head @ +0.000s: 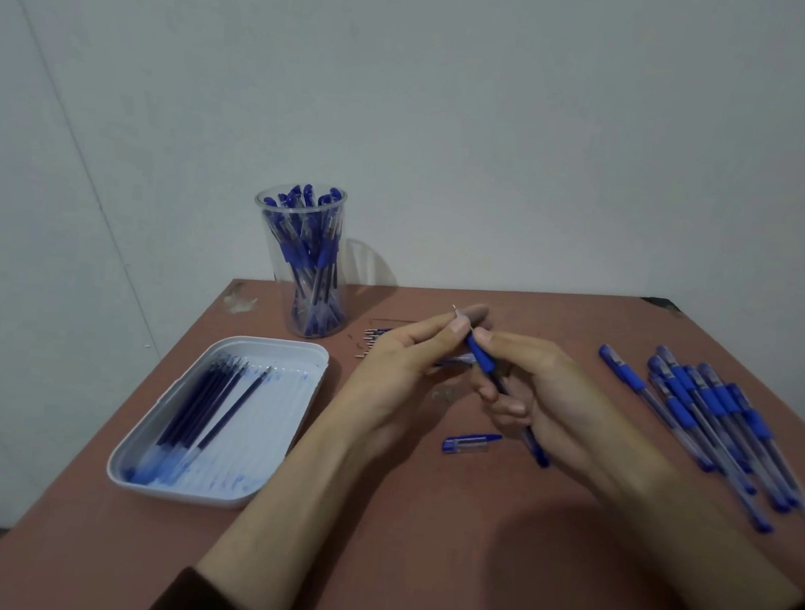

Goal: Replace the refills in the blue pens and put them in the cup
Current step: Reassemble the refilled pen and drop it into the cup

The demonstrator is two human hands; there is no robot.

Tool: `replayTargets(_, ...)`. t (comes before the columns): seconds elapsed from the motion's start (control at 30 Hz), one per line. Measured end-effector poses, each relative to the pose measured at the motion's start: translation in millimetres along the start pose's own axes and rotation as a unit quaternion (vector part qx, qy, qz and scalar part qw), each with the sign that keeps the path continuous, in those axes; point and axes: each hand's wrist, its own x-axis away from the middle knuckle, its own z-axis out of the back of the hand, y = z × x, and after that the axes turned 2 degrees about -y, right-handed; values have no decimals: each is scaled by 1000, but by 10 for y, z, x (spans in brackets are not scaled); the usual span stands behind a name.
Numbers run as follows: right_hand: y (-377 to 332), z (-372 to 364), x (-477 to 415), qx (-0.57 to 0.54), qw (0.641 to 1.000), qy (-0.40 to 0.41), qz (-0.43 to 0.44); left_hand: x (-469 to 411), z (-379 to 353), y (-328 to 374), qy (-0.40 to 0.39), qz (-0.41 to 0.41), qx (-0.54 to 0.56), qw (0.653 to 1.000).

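Both hands meet above the reddish-brown table (pixel 416 552), close together on one slim blue-and-clear plastic pen (pixel 483 362); the right hand (pixel 544 392) curls round its barrel at the blue rubber grip; the left hand (pixel 399 368) pinches the tip end between thumb and forefinger. I judge the pen light, stiff and rather slick along the clear barrel; the rubber sleeve looks the surest hold, and a thin refill could bend if forced. Its blue cap (pixel 471 443) lies on the table near the right hand. The tall clear plastic cup (pixel 344 230) stands crowded with blue pens; the white rounded plastic tray (pixel 205 495) holds several dark refills (pixel 198 413) along its left side; more capped pens (pixel 705 407) lie heaped at the right.
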Motion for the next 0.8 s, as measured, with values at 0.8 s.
replayTargets(0.8,177,96,-134,275,926,163,199,-60,65,-26,104,-102,-48,988)
